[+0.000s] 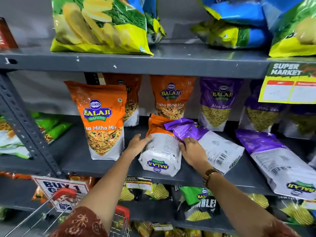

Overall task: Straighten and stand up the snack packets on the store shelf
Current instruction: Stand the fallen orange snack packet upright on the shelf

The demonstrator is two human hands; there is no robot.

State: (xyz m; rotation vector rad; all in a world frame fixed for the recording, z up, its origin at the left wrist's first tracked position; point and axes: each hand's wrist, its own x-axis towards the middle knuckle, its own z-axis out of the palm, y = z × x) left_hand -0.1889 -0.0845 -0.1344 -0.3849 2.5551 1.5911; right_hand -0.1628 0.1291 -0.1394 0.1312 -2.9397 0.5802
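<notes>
An orange and white snack packet [161, 149] lies flat on the middle grey shelf [95, 165], its base toward me. My left hand [139, 143] touches its left side and my right hand [193, 151] presses its right side; both grip it. A purple packet [210, 142] lies flat, overlapping its top right corner. Another purple packet [280, 159] lies flat further right. To the left an orange packet [102, 120] stands upright. More orange [171, 98] and purple [220, 103] packets stand at the back.
The upper shelf [153, 63] holds large green and yellow chip bags [100, 24]. A yellow price tag [289, 84] hangs at right. A slotted metal upright [25, 127] stands at left. A red-handled wire basket [71, 207] sits below my left arm. Chip packets fill the lower shelves.
</notes>
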